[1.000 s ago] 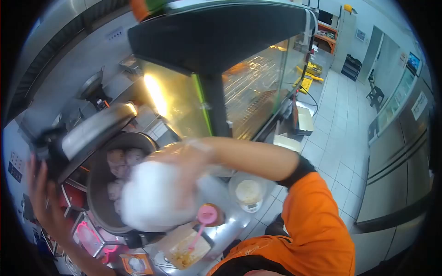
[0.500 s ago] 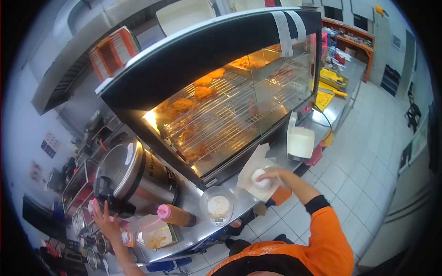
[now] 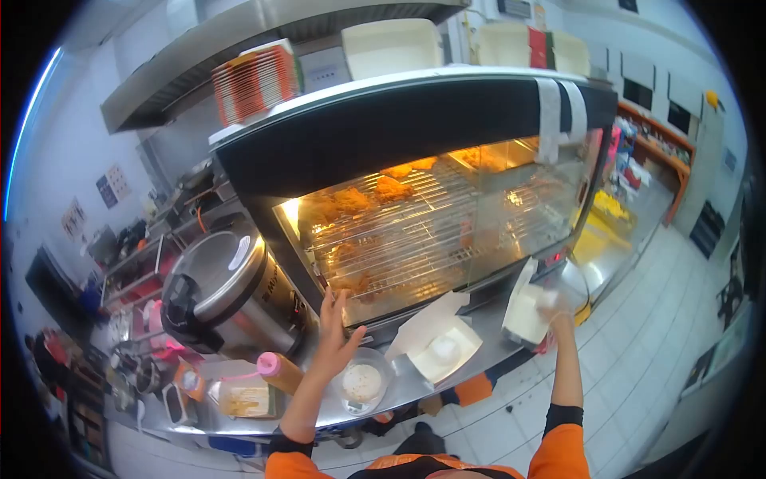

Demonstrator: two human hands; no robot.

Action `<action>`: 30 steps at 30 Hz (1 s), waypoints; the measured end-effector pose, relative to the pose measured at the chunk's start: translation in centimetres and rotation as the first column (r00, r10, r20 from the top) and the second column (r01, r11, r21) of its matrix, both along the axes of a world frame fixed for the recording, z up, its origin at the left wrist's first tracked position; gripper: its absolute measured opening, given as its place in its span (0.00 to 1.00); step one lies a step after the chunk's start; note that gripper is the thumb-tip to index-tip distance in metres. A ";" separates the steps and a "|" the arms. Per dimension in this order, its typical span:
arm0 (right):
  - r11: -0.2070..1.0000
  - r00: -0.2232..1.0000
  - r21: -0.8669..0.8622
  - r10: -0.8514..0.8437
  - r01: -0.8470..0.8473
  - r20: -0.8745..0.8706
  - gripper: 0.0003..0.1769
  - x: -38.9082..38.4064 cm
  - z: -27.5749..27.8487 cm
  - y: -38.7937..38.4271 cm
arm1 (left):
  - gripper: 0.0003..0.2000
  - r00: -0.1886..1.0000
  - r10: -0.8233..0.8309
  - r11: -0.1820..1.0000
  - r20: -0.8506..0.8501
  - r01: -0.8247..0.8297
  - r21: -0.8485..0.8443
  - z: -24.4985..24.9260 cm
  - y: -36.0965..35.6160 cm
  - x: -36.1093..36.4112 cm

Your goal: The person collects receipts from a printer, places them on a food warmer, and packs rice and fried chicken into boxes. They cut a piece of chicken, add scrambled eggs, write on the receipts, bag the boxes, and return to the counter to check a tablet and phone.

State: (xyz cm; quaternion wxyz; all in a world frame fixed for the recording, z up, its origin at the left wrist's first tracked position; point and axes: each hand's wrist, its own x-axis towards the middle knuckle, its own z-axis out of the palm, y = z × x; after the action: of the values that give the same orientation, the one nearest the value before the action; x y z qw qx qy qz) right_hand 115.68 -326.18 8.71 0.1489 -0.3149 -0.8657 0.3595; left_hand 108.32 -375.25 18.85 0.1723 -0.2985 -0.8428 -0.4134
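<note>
My left hand [image 3: 339,339] is raised with fingers spread, holding nothing, just in front of the lower left corner of a glass food warmer [image 3: 407,120] with fried chicken pieces [image 3: 393,189] on its racks. Below that hand, a clear bowl [image 3: 363,383] with white contents sits on the counter. My right hand [image 3: 558,310], smeared by motion, is at an open white paper box [image 3: 524,318] on the right; a whitish blur shows by its fingers, and I cannot tell whether it is held. Between the hands, another open paper box [image 3: 439,363] contains a white dome-shaped mound [image 3: 444,349].
A large steel cooker [image 3: 231,287] stands left of the warmer. Near my left forearm are a squeeze bottle [image 3: 279,371] with a pink cap and a stained open box [image 3: 247,399]. Stacked cartons [image 3: 255,80] rest on top of the warmer. Yellow trays [image 3: 606,223] lie at the far right.
My left hand has swung from beside the cooker over to the warmer's front. My right hand has left the mound in the middle box and moved right to the other box. The view has shifted.
</note>
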 end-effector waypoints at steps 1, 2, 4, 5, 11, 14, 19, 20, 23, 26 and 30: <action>0.968 0.976 -0.159 0.207 -0.194 0.069 0.39 -0.9 -2.1 1.9 | 0.36 0.993 0.061 0.998 -0.098 -0.062 -0.010 -0.6 1.2 -0.8; 0.947 0.900 0.063 0.277 -0.315 0.335 0.39 -3.5 -6.8 5.2 | 0.33 0.975 0.166 0.985 -0.150 -0.170 -0.013 -1.3 2.6 -1.3; 0.803 0.801 0.256 0.392 -0.538 0.452 0.37 -8.6 -18.6 9.4 | 0.33 0.959 0.242 0.970 -0.145 -0.237 0.048 -2.2 4.4 -2.1; 0.737 0.786 0.286 0.529 -0.613 0.321 0.35 -10.7 -25.1 11.4 | 0.32 0.946 0.293 0.956 -0.139 -0.285 0.073 -2.3 5.2 -2.5; 0.887 0.886 0.272 0.252 -0.372 0.390 0.25 -9.6 -2.4 -1.3 | 0.30 0.822 0.490 0.866 -0.289 -0.420 0.273 -0.6 6.2 -3.0; 0.804 0.808 0.103 0.589 -0.586 0.004 0.16 -9.0 10.5 -8.0 | 0.31 0.846 0.497 0.827 -0.194 -0.394 0.400 -1.0 6.4 -3.7; 0.278 0.169 0.387 0.942 -0.879 -0.291 0.09 -9.4 21.8 -18.6 | 0.33 0.783 0.587 0.804 -0.206 -0.533 0.264 -0.8 7.5 -4.8; 0.171 0.022 0.562 0.965 -0.810 -0.261 0.08 -9.9 22.7 -20.4 | 0.33 0.794 0.566 0.812 -0.220 -0.492 0.313 -0.6 7.7 -5.1; 0.031 -0.176 0.620 0.947 -0.784 -0.270 0.10 -10.9 24.9 -26.1 | 0.34 0.804 0.550 0.817 -0.225 -0.462 0.346 -1.1 8.7 -5.6; -0.079 -0.344 0.782 0.922 -0.618 -0.178 0.13 -12.3 25.4 -30.7 | 0.28 0.946 0.245 0.601 0.213 -0.321 0.732 -6.1 10.5 -9.6; -0.025 0.395 0.699 0.811 -0.714 0.432 0.22 -16.8 26.1 -35.1 | 0.20 0.936 0.143 0.978 -0.321 -0.084 0.189 -7.5 12.2 -13.0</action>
State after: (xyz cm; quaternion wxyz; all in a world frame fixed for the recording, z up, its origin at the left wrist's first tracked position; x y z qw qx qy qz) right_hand 98.92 -361.26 34.79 0.0974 0.3423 -0.9332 -0.0507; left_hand 95.33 -363.04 11.30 0.3610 -0.2986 -0.7785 -0.4176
